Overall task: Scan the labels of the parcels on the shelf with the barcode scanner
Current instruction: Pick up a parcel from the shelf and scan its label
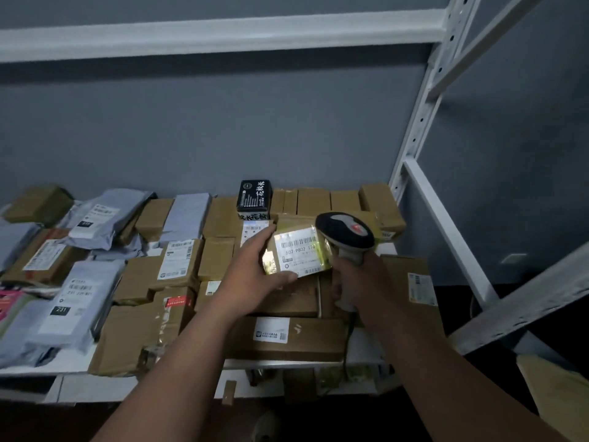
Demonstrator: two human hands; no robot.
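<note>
My left hand (255, 269) grips a small parcel (296, 250) wrapped in shiny yellowish tape, tilted up so its white barcode label (299, 252) faces me. My right hand (360, 282) holds the grey and black barcode scanner (345, 234) by its handle, its head right beside the label's right edge. Light glints on the parcel's lower left. Both hands hover over brown cardboard parcels (287, 336) stacked on the white shelf (73, 365).
Grey mailer bags (76, 301) and more brown boxes (178, 263) cover the shelf's left side. A black printed box (255, 199) stands at the back. The white shelf upright (414, 132) rises at the right, with a grey wall behind. A yellow envelope (561, 397) sits at the lower right.
</note>
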